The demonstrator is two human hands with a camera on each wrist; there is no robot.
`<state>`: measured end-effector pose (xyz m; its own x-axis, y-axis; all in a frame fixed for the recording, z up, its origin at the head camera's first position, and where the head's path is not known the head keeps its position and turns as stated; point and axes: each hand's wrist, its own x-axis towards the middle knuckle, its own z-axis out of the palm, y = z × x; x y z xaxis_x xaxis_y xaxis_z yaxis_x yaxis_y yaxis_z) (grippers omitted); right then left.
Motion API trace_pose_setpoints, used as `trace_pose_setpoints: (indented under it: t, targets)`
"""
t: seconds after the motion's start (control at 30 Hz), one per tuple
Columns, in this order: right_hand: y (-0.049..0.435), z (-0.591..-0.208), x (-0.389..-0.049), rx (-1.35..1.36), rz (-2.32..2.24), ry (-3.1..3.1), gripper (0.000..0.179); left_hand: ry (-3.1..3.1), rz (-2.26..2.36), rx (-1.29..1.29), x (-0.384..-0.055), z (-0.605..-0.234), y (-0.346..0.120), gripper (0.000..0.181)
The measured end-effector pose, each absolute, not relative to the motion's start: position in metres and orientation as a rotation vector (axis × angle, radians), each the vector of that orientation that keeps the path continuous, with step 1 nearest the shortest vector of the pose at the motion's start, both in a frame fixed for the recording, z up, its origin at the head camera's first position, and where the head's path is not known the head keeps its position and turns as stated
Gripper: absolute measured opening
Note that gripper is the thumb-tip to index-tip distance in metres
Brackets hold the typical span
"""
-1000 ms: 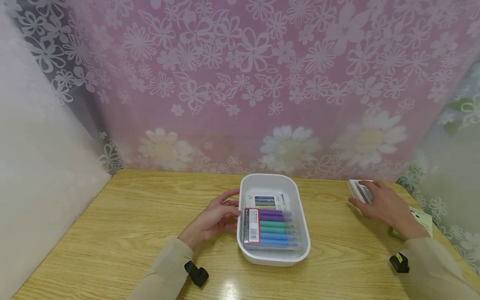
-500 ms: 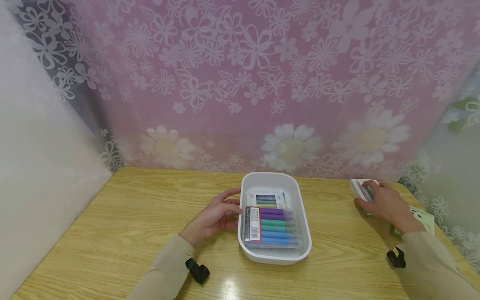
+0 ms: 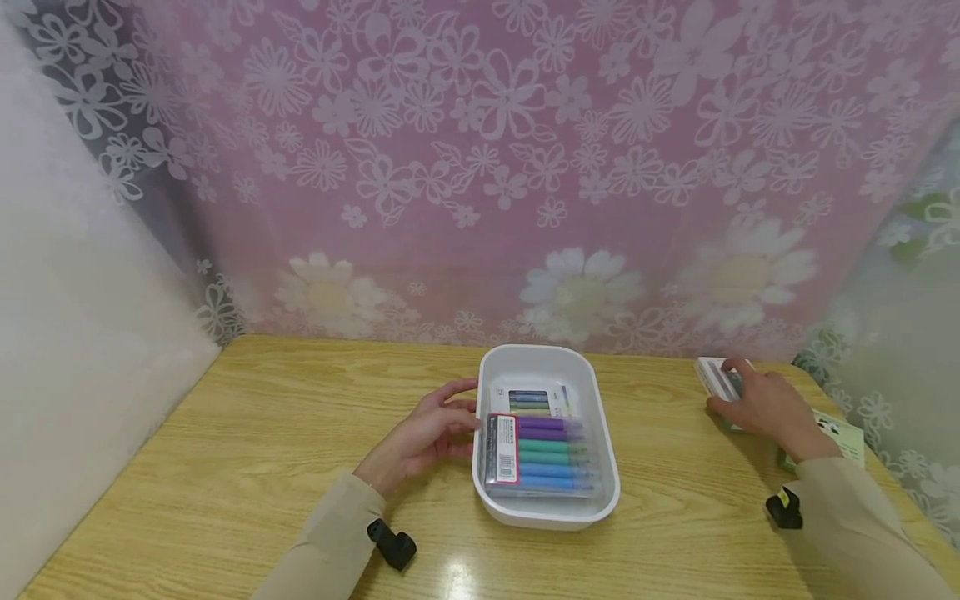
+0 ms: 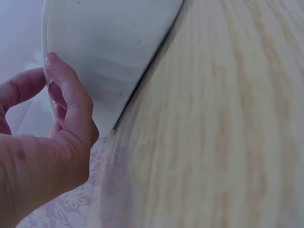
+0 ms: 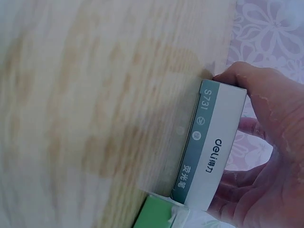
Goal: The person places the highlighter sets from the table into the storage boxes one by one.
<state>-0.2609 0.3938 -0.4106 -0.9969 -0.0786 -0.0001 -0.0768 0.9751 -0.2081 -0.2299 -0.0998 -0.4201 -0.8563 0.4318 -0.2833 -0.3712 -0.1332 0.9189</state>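
Note:
A white plastic bin stands mid-table, holding a clear pack of purple, green and blue pens above a white pack of pens. At its left side is my left hand, fingers loosely bent with the tips right at the rim; in the left wrist view the hand meets the bin's outer wall. Far to the right, my right hand grips a highlighter box. The right wrist view has the thumb and fingers at opposite ends of this white and grey-green box.
A green box with a panda-like print lies beyond the right wrist, its green end near the highlighter box in the right wrist view. A flowered curtain runs along the table's back edge. The table is wood-grained.
My right forearm has shifted slightly left while the hand stays at the highlighter box. The bin and my left hand have kept their places.

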Motion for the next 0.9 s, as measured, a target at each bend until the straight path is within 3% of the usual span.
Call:
trace_pose_setpoints:
  t: [0.9]
  targets:
    - [0.3923, -0.4119, -0.2587, -0.066, -0.345, 3.129, 0.078, 1.642, 2.024, 0.066, -0.2290, -0.4191, -0.0986, 0.070]
